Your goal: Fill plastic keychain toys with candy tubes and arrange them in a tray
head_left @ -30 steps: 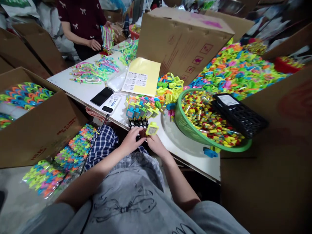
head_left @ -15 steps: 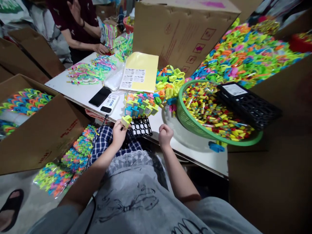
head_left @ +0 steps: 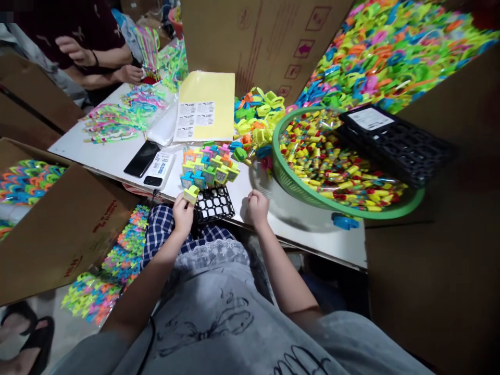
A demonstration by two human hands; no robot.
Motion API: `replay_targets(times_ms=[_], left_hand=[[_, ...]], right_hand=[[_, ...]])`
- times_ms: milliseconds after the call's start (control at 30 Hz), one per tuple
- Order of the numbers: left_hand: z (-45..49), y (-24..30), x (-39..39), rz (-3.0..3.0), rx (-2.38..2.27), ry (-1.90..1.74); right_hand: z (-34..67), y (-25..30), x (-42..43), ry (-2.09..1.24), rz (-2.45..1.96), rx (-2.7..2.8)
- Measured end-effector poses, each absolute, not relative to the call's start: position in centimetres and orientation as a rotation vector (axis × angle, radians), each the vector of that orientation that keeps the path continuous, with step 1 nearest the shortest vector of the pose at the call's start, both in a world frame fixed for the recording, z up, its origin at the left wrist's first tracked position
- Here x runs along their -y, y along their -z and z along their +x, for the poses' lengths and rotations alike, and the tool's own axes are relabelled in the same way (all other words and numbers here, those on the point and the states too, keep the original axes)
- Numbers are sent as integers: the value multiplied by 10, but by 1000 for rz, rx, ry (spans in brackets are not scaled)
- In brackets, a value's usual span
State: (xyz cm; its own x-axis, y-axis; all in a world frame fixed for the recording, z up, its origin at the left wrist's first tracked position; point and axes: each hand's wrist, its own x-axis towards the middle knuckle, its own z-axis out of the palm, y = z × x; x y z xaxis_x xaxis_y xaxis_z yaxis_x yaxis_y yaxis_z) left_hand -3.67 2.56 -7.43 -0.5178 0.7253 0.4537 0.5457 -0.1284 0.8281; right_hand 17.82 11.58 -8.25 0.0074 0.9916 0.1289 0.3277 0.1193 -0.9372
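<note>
My left hand pinches a yellow plastic toy watch at the table's front edge. Just right of it lies a black grid tray, its openings showing white. Behind the tray stand rows of square-faced toy watches in yellow, blue, pink and orange. My right hand is curled into a fist at the table edge, right of the tray; whatever it may hold is hidden. A green basket of small yellow and red capped pieces sits farther right.
Black trays rest across the basket. Behind are a large carton and a heap of colourful plastic pieces. Phone and yellow label sheet lie left. Another person's hand works at the far left; an open carton stands below.
My view has shifted, so the table appears farther left. The other person's raised hand has come down. My left hand still holds the yellow toy watch, and my right hand remains closed.
</note>
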Motion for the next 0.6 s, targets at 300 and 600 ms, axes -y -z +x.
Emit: replay_targets(times_ms=[300, 600], left_hand=[[-36, 79, -28, 1524, -2023, -1650], [-39, 81, -29, 1539, -2079, -1593]], right_hand=[[178, 81, -119, -898, -1396, 1557], [178, 80, -120, -908, -1404, 1584]])
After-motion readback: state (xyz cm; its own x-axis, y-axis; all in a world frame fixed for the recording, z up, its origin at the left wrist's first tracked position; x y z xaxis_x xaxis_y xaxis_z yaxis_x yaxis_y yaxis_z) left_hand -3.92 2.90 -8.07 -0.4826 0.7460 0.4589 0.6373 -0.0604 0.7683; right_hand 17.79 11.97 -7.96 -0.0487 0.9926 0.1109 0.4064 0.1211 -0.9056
